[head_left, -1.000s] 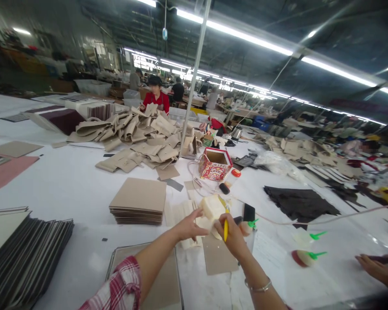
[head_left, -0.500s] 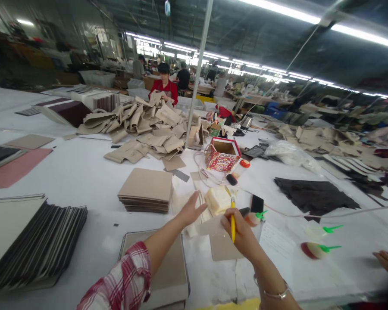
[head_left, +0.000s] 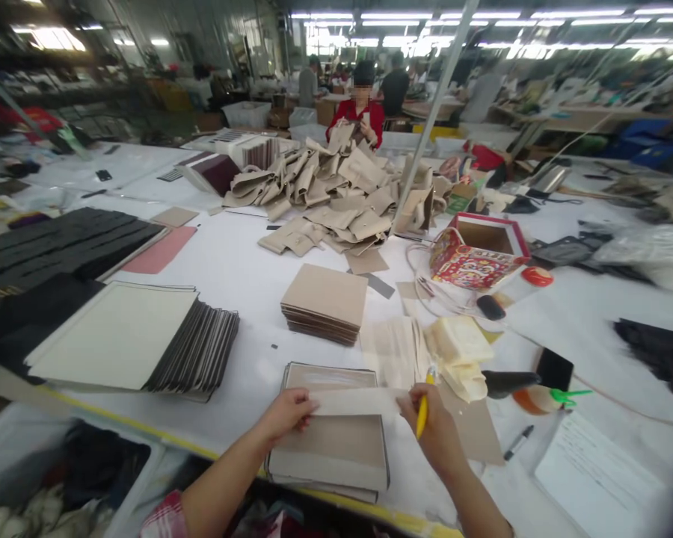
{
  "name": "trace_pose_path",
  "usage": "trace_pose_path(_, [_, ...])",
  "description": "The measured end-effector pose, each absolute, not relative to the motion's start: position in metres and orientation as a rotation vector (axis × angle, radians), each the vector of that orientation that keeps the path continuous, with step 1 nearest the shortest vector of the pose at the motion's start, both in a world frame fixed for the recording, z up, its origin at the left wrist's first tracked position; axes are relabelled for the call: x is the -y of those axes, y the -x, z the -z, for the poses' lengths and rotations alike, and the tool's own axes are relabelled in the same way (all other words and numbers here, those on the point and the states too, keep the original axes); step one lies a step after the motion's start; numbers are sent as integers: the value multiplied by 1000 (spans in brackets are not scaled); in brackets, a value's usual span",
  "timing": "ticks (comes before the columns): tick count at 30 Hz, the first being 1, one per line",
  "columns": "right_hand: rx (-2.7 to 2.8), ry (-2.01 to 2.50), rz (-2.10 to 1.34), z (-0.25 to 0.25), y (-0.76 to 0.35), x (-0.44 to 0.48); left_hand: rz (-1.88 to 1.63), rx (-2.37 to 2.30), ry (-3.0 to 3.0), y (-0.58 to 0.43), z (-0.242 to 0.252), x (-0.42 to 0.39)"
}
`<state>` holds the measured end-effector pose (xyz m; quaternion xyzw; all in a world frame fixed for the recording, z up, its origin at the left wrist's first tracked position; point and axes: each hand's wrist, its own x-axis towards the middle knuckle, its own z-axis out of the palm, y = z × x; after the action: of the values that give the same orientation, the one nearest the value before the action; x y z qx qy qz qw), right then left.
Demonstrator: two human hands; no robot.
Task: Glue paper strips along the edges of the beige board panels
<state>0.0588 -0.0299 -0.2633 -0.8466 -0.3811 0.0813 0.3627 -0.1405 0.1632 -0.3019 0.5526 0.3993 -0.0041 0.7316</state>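
Stretched level between my hands is a pale beige strip, just above a taupe panel with dark edges. My left hand pinches the strip's left end between thumb and fingers. At the other end my right hand pinches the strip and also keeps hold of a yellow-handled brush, its tip pointing up. Past my right hand sits a cream-coloured block with a ragged lower part. More pale strips lie beside that block.
A stack of taupe panels stands ahead, and a larger stack of dark-edged boards to the left. At right are a red patterned box, a green-tipped bottle, a phone and a written sheet. A co-worker in red sits beyond.
My left hand has come back from the pale strips to the panel, and a strip is now held between both hands. My right hand keeps the brush. The view has turned left.
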Motion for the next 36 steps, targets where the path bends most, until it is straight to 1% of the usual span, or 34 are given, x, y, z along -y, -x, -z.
trace_pose_path(5, [976, 2211, -270, 306, -32, -10, -160, -1107, -1401, 152, 317, -190])
trace_pose_path(12, [1027, 2283, -131, 330, -36, -35, -397, -1231, -1849, 146, 336, -212])
trace_pose_path(24, [996, 2324, -128, 346, -40, -42, -320, -1273, -1898, 140, 341, -220])
trace_pose_path(31, [997, 2308, -112, 344, -39, -41, -205, -1296, -1939, 138, 341, -218])
trace_pose_path(36, [999, 2347, -130, 342, -36, -43, -216, -1274, -1988, 138, 341, -217])
